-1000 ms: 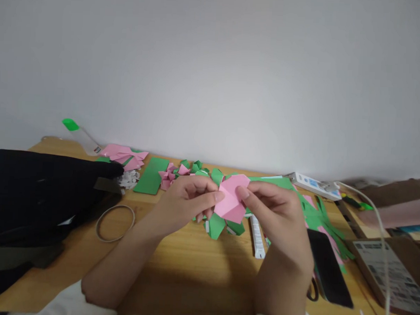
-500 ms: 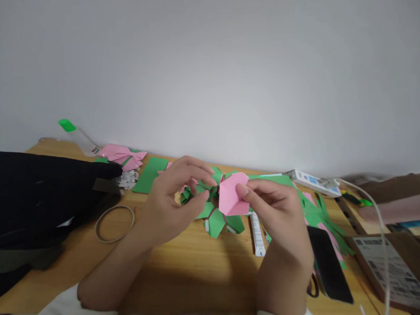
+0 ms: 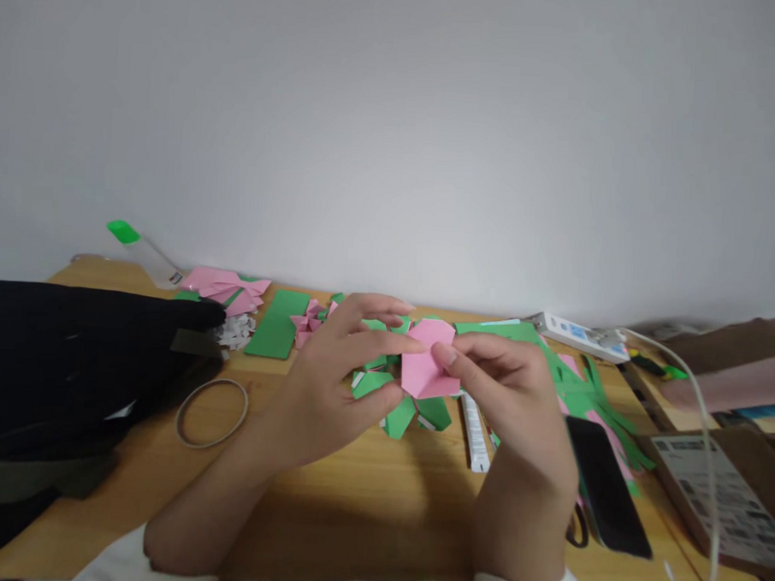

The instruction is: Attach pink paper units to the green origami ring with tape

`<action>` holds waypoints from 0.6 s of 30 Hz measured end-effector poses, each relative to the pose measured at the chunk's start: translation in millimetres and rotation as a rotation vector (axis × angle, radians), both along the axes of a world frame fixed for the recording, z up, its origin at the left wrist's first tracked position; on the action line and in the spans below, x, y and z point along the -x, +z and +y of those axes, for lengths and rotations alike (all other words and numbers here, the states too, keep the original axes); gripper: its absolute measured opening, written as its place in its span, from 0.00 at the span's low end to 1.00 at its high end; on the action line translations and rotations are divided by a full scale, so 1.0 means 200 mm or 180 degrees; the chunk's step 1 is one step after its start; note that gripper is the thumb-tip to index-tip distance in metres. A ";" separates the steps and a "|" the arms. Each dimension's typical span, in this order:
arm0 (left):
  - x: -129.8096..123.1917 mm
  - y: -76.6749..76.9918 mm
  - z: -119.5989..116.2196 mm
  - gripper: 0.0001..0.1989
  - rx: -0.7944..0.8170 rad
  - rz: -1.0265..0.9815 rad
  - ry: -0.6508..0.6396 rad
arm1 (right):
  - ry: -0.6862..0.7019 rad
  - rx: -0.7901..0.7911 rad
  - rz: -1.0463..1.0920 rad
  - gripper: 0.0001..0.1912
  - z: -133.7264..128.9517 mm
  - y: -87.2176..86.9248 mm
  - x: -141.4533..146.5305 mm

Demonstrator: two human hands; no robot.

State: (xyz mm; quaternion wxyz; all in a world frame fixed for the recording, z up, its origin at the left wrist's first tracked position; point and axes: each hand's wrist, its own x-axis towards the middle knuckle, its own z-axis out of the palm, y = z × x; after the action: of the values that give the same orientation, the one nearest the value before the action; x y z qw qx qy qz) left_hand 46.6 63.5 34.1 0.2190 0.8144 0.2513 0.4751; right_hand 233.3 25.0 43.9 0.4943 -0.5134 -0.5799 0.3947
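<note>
A creased pink paper piece [image 3: 421, 373] with clipped corners is held up over the desk. My right hand [image 3: 517, 395] is closed on its right side, thumb pressed on the front and fingers behind. My left hand [image 3: 332, 374] has its fingers apart. Its index fingertip lies on the front of the pink piece, and its thumb is by the lower left edge. Below and behind lie folded green paper petals [image 3: 398, 413], partly hidden by the hands. A small folded pink paper cluster [image 3: 306, 323] sits beyond my left hand.
Around the wooden desk [image 3: 365, 512] are a tape ring [image 3: 180, 414], green sheets [image 3: 276, 324], white scraps [image 3: 237, 330], a glue tube [image 3: 475, 436], a phone [image 3: 610, 489], scissors [image 3: 579, 528], a power strip [image 3: 575, 333] with a cable, and a black bag [image 3: 82, 363]. Another person's arm [image 3: 730, 391] is at right.
My left hand has moved right, and its index fingertip now touches the pink paper piece. The pink cluster shows more. My right hand keeps its grip almost in place.
</note>
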 end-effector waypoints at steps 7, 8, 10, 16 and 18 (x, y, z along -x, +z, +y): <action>0.00 0.01 0.00 0.17 0.0084 -0.0061 -0.0042 | 0.0173 0.0081 0.0172 0.12 0.01 0.00 -0.01; 0.01 0.01 0.00 0.17 0.0102 -0.0060 -0.0021 | 0.0207 0.0093 0.0197 0.12 0.01 0.01 -0.01; 0.01 0.01 0.00 0.17 0.0126 -0.0053 0.0009 | 0.0244 0.0101 0.0228 0.13 0.01 0.01 -0.01; 0.00 0.01 0.00 0.16 0.0039 -0.0054 -0.0013 | 0.0241 0.0083 0.0260 0.12 0.01 0.01 -0.01; 0.00 0.00 0.00 0.15 0.0014 -0.0019 -0.0080 | 0.0212 0.0086 0.0261 0.12 0.01 0.01 -0.01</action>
State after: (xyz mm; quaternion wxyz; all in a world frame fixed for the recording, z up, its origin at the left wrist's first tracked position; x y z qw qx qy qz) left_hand 46.0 63.2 35.0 0.2275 0.8156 0.2414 0.4741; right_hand 234.6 26.2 46.8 0.4973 -0.4838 -0.5706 0.4394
